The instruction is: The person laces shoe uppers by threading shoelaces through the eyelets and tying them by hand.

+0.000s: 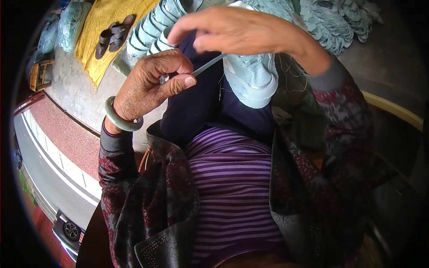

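Note:
My left hand (156,80), with a pale green bangle (123,120) on the wrist, pinches a thin, flat light-blue strip (208,65) between thumb and forefinger. From there the strip slants up and passes below my right hand (237,32), where its far end is hidden. My right hand hovers above, forefinger and thumb apart, the fingertips slightly blurred. Under that hand a light-blue shoe (252,80) rests on my dark trousers (192,102), toe toward me. A loose thread (220,87) hangs beside the shoe.
Stacked light-blue pieces (149,35) lie ahead, with more bundles (330,27) at the far right. Black sandals (116,36) sit on a yellow cloth (89,42). A wooden stool (42,75) stands at the left. Outside is a road with a parked car (69,230).

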### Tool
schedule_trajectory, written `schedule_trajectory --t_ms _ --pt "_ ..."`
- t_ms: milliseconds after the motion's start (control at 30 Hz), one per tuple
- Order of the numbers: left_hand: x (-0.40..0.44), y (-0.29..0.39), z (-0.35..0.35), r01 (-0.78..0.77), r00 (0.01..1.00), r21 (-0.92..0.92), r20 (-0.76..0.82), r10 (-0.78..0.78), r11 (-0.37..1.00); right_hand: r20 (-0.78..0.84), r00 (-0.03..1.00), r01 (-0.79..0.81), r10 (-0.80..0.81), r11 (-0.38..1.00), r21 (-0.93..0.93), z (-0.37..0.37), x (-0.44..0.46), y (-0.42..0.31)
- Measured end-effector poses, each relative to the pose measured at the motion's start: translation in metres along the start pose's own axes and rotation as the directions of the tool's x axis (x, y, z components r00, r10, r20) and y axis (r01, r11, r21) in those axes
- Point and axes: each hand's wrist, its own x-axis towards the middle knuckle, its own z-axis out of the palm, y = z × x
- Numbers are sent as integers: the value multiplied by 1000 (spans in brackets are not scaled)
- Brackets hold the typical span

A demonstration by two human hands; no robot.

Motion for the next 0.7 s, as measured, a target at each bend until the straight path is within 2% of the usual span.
schedule_trajectory --t_ms 33,67,133,167,233,267,300,333,400,500,567,633,700 --pt "-1 10 -2 -22 1000 -20 -11 21 1000 181 983 5 -26 993 115 -1 8 -7" --pt "-3 14 -4 -20 1000 -17 -14 20 1000 182 983 9 -30 993 115 1 12 -6" --pt "-6 19 -7 91 996 -40 28 -90 995 359 933 -111 -11 942 317 5 20 0" --pt "-8 19 -7 96 995 -43 23 -95 994 365 931 -111 -15 941 320 3 22 3" --pt "-11 19 -5 20 999 -71 -24 -21 997 450 884 -267 126 926 266 -3 19 9" --pt "-13 20 -5 16 999 -74 -33 -18 997 291 957 -90 3 955 284 -7 13 5" --pt "-14 18 -5 15 999 -78 -35 -18 997 296 955 -93 6 955 283 -19 8 2" --pt "-16 14 -4 -7 999 -38 -50 5 999 404 897 -268 181 948 170 -39 8 -15" --pt "-23 5 -2 -27 997 -2 -71 27 1000 494 795 -422 352 906 34 -58 -6 -21" --pt "-32 -15 2 2 995 78 -96 5 997 340 881 -332 329 942 -51 -69 -34 -9" --pt "-36 -21 6 161 986 100 -69 -154 982 216 872 -404 440 895 -189 -66 -48 -12" --pt "-38 -21 8 185 981 131 -90 -174 974 167 881 -403 442 888 -221 -63 -56 -16" --pt "-40 -31 10 202 979 252 -46 -197 946 109 871 -427 480 847 -315 -65 -63 -12"
